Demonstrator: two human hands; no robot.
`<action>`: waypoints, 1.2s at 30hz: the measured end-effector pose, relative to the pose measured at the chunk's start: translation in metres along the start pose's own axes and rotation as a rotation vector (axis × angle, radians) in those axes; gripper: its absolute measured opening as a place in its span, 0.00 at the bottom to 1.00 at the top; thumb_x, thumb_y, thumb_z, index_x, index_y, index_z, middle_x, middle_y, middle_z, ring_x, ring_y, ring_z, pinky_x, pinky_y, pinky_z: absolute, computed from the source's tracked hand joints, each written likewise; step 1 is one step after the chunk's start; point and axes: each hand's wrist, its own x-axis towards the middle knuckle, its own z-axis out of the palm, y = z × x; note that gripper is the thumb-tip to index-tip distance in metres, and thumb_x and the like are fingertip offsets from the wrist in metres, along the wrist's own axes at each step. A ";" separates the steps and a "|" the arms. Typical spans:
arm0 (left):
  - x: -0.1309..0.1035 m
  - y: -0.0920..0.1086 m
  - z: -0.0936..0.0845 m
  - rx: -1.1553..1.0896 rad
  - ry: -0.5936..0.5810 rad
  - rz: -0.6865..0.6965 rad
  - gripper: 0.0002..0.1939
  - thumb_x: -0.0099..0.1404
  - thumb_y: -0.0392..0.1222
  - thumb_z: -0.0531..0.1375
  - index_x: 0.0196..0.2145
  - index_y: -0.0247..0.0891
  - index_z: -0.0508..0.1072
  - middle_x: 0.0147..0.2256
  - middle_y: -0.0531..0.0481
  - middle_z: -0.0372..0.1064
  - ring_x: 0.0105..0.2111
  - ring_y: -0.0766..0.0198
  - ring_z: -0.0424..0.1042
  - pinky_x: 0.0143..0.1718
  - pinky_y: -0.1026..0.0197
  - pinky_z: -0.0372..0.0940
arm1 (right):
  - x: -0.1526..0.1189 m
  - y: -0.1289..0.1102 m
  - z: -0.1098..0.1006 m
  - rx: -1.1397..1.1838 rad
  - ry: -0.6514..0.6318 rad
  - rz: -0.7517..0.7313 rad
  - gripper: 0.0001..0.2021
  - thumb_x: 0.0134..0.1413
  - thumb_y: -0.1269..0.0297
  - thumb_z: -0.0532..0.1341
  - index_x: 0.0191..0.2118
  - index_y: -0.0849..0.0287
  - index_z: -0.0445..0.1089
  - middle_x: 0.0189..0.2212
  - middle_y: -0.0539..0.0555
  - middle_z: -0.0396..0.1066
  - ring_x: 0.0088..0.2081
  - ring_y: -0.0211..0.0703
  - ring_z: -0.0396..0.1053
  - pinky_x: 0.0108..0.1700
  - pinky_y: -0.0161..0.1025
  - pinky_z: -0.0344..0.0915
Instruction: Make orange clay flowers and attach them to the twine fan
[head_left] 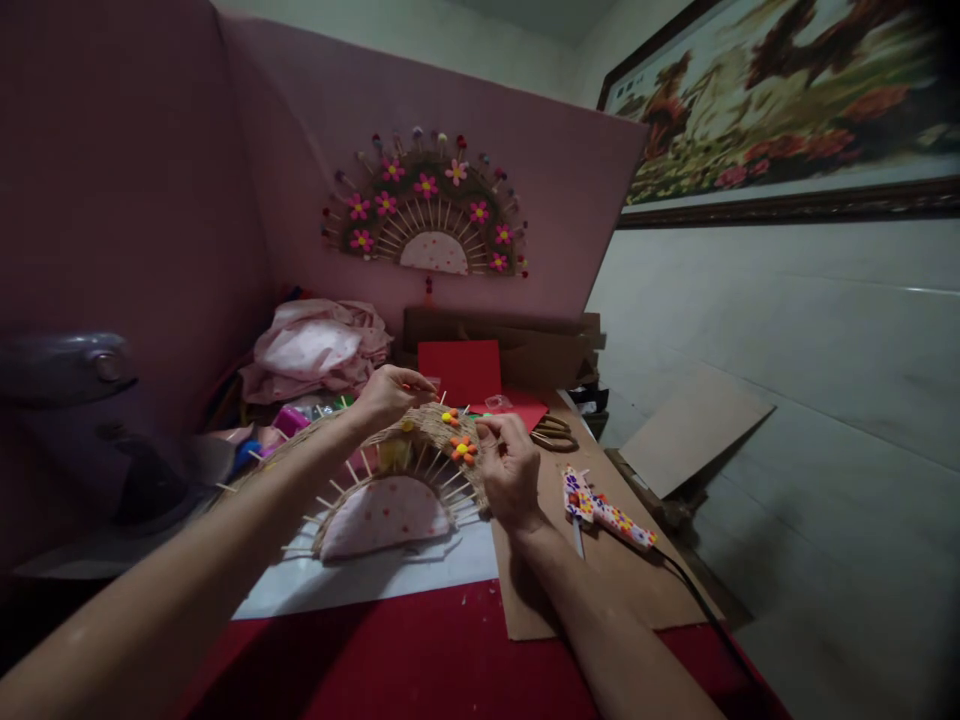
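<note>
A fan-shaped craft piece of sticks and twine lies before me, its half-round centre of spotted pale cloth. An orange flower with a yellow middle sits on the right of the twine band, and a smaller orange-and-yellow flower is just above it. My left hand is pinched over the top of the band; a bit of orange shows at its fingers, but what they hold is unclear. Beside the flowers, at the band's right side, my right hand is also closed in a pinch, its contents too small to name.
On brown cardboard at the right lies a flower-patterned glue gun with a black cord. Scissors and red sheets are behind. Bunched pink cloth sits back left. A finished-looking flowered fan hangs on the pink panel.
</note>
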 end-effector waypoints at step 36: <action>0.042 -0.040 0.003 0.658 -0.259 0.265 0.07 0.53 0.47 0.65 0.32 0.50 0.80 0.31 0.54 0.66 0.32 0.66 0.66 0.34 0.64 0.58 | 0.009 0.036 0.000 -0.590 -0.317 0.386 0.20 0.62 0.50 0.48 0.43 0.60 0.68 0.42 0.60 0.67 0.47 0.50 0.64 0.49 0.42 0.58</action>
